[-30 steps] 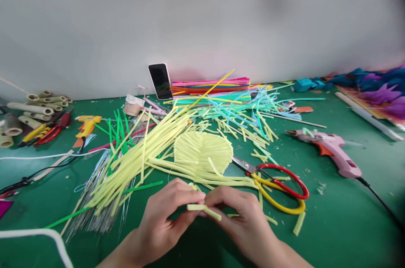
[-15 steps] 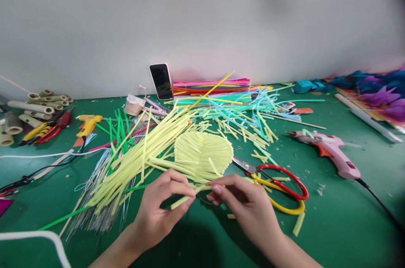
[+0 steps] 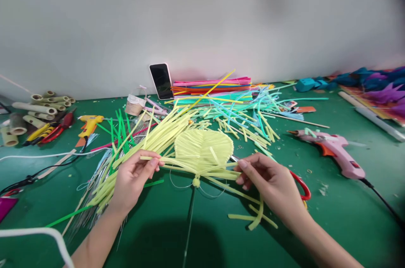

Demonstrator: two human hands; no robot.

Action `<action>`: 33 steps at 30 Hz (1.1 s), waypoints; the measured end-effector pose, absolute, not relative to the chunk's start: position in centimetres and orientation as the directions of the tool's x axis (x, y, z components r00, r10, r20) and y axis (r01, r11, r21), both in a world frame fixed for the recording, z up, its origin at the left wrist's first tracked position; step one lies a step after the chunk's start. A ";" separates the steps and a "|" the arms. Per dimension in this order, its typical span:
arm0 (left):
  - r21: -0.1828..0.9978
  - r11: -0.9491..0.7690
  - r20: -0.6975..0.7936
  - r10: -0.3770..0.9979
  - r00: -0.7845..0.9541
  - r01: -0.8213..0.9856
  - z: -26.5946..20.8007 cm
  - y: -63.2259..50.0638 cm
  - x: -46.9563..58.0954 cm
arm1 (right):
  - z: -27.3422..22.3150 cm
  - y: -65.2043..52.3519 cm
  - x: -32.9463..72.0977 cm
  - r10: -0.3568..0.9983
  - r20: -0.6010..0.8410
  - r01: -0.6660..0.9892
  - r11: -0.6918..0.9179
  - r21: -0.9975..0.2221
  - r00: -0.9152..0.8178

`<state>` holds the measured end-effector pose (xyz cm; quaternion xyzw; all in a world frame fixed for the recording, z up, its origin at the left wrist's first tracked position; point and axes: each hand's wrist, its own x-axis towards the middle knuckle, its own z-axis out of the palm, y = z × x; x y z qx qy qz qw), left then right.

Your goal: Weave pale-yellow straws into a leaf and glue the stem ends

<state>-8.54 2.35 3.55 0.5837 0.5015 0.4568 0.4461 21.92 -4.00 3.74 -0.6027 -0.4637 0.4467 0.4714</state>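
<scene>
A leaf-shaped piece (image 3: pixel 204 146) of pale yellow pipe cleaners lies on the table between my hands. At its base is a small yellow knot (image 3: pixel 196 181), with a thin stem (image 3: pixel 190 226) running toward me and fine wire loops on either side. My left hand (image 3: pixel 133 179) pinches the end of a yellow pipe cleaner (image 3: pixel 169 161) that reaches left from the base. On the other side, my right hand (image 3: pixel 268 177) is closed on a pipe cleaner (image 3: pixel 229 171) stretching right. Scissors with a red handle (image 3: pixel 305 188) are mostly covered by my right hand.
Yellow pipe cleaners (image 3: pixel 158 133) are heaped at left over bare wires. Coloured bundles (image 3: pixel 211 87) and a phone (image 3: pixel 160 80) are by the wall. A pink glue gun (image 3: pixel 338 154) lies right; a yellow glue gun (image 3: pixel 89 124), pliers (image 3: pixel 60 127) and bamboo tubes (image 3: pixel 34 110) lie left.
My hands have moved apart from the middle, drawing pipe cleaner ends out left and right. The knot and stem now show, and my right hand covers more of the scissors.
</scene>
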 end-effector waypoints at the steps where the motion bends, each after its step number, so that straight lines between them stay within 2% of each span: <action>1: 0.982 -0.083 0.068 0.993 0.093 0.172 3.6 2.6 -8.9 | 3.8 -3.9 22.2 0.978 -0.102 0.148 -0.130 -0.980 0.183; 3: 0.980 -0.031 0.003 0.990 0.141 0.199 3.7 3.2 -9.8 | 3.9 -3.8 22.8 0.973 -0.088 0.189 -0.129 -0.973 0.214; 8: 0.908 -0.075 -0.011 0.979 0.201 0.413 4.7 4.1 -11.6 | 4.1 -3.6 24.0 0.964 -0.011 0.311 -0.096 -0.945 0.264; 12: 0.829 -0.119 -0.029 0.967 0.254 0.546 5.2 4.4 -11.8 | 4.1 -3.4 24.5 0.971 -0.013 0.408 -0.112 -0.906 0.238; 18: 0.799 -0.174 0.000 0.957 0.289 0.576 5.5 4.6 -11.6 | 4.0 -3.1 24.9 0.978 -0.005 0.495 -0.111 -0.862 0.209; 29: 0.810 -0.151 0.003 0.967 0.254 0.566 5.6 4.7 -11.7 | 3.8 -2.8 25.0 0.980 -0.031 0.470 -0.121 -0.874 0.195; 33: 0.789 -0.173 -0.021 0.951 0.307 0.590 5.7 4.8 -11.7 | 3.4 -2.8 25.2 0.984 -0.022 0.487 -0.106 -0.867 0.176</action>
